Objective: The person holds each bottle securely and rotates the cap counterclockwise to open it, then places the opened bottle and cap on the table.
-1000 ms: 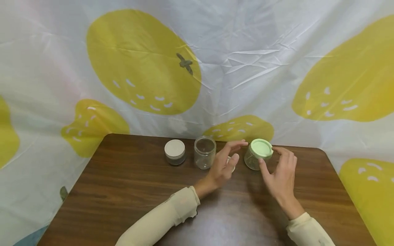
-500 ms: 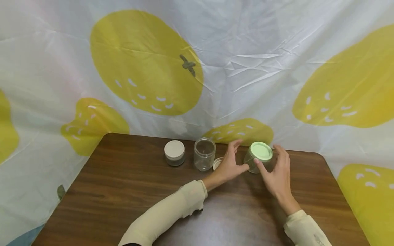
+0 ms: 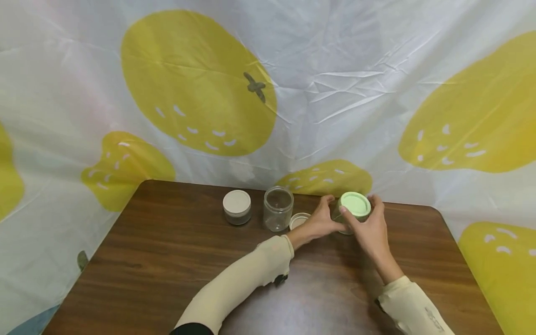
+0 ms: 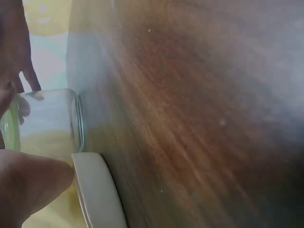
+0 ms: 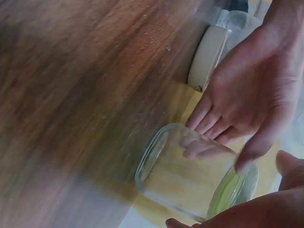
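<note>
A glass jar (image 5: 185, 166) with a light green lid (image 3: 355, 203) stands on the table's back right part. My left hand (image 3: 321, 223) is curled round the jar's left side, its fingers showing through the glass in the right wrist view. With my right hand (image 3: 371, 228) I hold the lid, thumb on the near rim and fingers at the right. The left thumb (image 4: 38, 185) shows large in the left wrist view. Just left of my left hand lies a loose cream lid (image 3: 299, 220), partly hidden by the wrist in the head view.
An open clear jar (image 3: 278, 211) stands left of the cream lid. Further left is a small jar (image 3: 237, 209) with a white lid. The brown wooden table (image 3: 176, 260) meets a lemon-print cloth (image 3: 318, 116) at its back edge.
My left hand has moved right, from beside the open jar to the green-lidded jar, uncovering the cream lid. My right hand has closed in on the green lid.
</note>
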`<action>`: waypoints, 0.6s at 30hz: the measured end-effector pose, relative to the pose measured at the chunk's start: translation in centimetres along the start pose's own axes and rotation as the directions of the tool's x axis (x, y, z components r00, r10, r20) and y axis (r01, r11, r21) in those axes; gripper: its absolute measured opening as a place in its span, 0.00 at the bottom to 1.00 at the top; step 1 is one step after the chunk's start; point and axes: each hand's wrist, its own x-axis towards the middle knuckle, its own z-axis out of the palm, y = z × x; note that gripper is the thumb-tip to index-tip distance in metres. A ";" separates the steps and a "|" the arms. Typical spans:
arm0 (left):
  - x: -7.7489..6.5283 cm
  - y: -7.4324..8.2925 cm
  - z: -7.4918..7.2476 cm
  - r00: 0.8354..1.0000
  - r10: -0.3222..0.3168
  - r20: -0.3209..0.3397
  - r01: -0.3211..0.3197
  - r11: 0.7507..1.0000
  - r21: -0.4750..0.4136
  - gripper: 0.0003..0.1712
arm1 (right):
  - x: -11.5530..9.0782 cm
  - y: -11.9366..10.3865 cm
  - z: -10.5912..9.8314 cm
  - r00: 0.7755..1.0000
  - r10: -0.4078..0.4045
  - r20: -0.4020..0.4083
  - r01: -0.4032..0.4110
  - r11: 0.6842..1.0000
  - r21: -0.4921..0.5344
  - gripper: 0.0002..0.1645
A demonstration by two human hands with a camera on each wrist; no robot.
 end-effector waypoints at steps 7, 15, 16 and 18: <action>1.0 0.2 0.6 1.000 0.028 0.012 -0.029 0.997 0.067 0.59 | 0.0 -0.7 0.4 0.999 0.036 -0.016 -0.036 0.999 -0.008 0.64; 1.8 0.5 1.1 0.996 0.084 0.002 -0.084 0.992 0.093 0.53 | -0.1 -0.9 0.8 0.999 0.041 -0.021 -0.041 0.999 -0.011 0.65; 1.8 0.5 1.2 0.996 0.085 0.001 -0.084 0.990 0.109 0.52 | -0.1 -0.9 0.7 0.999 0.045 -0.022 -0.046 0.999 -0.015 0.65; 1.9 0.6 1.4 0.997 0.082 0.003 -0.082 0.986 0.142 0.49 | -0.1 -0.8 0.6 0.998 0.055 -0.022 -0.055 0.998 -0.024 0.66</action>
